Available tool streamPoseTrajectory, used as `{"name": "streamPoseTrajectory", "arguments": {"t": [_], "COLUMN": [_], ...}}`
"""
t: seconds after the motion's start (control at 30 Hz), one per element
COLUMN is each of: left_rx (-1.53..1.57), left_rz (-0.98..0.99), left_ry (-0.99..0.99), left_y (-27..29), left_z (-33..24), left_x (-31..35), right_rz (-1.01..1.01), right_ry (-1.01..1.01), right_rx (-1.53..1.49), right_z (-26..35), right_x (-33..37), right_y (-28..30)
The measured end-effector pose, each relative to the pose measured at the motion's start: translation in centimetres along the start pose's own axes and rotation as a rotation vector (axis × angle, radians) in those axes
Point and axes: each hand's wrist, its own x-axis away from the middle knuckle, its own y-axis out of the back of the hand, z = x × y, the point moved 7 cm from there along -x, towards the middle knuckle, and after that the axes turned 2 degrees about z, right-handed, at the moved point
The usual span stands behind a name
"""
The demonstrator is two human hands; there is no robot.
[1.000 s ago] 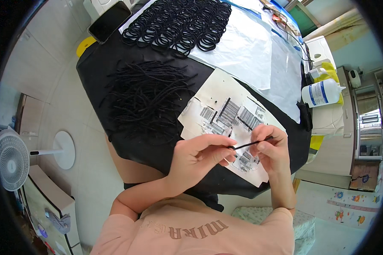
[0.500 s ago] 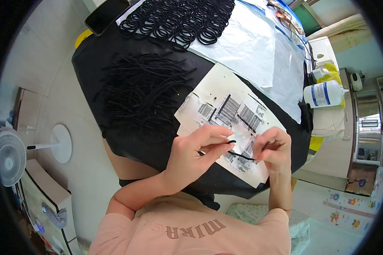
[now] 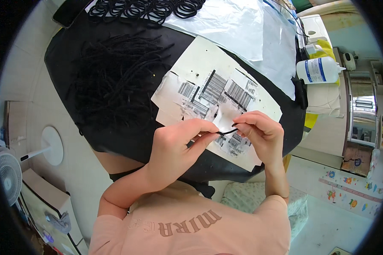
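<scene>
A short black cord (image 3: 228,132) runs between my two hands, bending slightly. My left hand (image 3: 178,142) pinches it between thumb and fingertips. The other end is in the fingertips of my right hand (image 3: 264,134), with a tip poking out above them. Both hands are over a flat piece of cardboard (image 3: 185,63) bearing torn, smudged printed labels. Left of the cardboard lies a loose heap of cut black cords (image 3: 115,80). Black cord loops like hair ties (image 3: 151,9) sit in rows at the far edge.
A black cover (image 3: 59,55) drapes the table. White sheets (image 3: 230,27) lie at the back, and a dark phone (image 3: 72,12) at the far left. To the right stands a white squeeze bottle (image 3: 319,70) with a nozzle. A white fan (image 3: 8,176) is on the left.
My right hand has come closer to my left, so less cord shows between them. The view has shifted, moving the table contents up and left in the picture.
</scene>
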Motion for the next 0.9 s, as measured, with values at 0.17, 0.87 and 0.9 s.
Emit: {"name": "streamPoseTrajectory", "arguments": {"t": [0.17, 0.87, 0.9], "left_rx": [0.022, 0.026, 0.022], "left_rz": [0.037, 0.090, 0.110], "left_ry": [0.014, 0.065, 0.090], "left_y": [0.1, -0.3, -0.3], "left_z": [0.0, 0.6, 0.6], "left_x": [0.0, 0.2, 0.2], "right_rz": [-0.033, -0.073, -0.077], "right_ry": [0.088, 0.184, 0.184], "right_rx": [0.208, 0.505, 0.511], "right_z": [0.6, 1.0, 0.9], "right_x": [-0.1, 0.2, 0.2], "right_y": [-0.1, -1.1, -1.1]}}
